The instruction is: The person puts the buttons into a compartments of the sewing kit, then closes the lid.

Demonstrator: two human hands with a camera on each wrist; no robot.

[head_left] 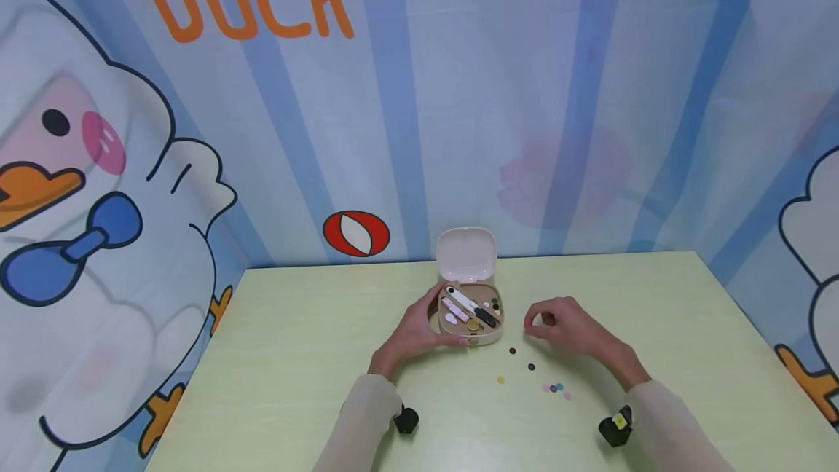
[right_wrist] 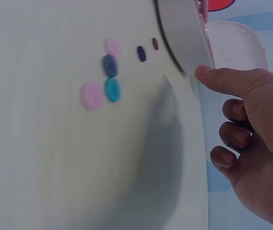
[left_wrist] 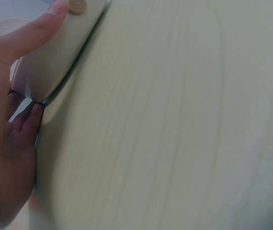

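My left hand (head_left: pixel 414 328) grips the left side of a small hinged sewing box (head_left: pixel 486 339), thumb along its front and fingers round the far side. The lid (head_left: pixel 467 255) stands raised. Inside lie a white-and-black pen-like tool (head_left: pixel 468 304), a pale pink tool (head_left: pixel 455 309), a gold round piece (head_left: pixel 473 325) and several small buttons. To the right of the box, my right hand (head_left: pixel 569 325) is above the table. Its thumb and forefinger pinch a tiny piece, seemingly a yellow button (right_wrist: pixel 195 74), mostly hidden by the fingertip.
Loose buttons lie before the box: dark red (head_left: pixel 513 350), navy (head_left: pixel 532 367), yellow (head_left: pixel 501 380), and a cluster of pink, blue and teal (right_wrist: pixel 112 89). A duck-printed curtain (head_left: pixel 446 93) hangs behind the pale table (head_left: pixel 314 355).
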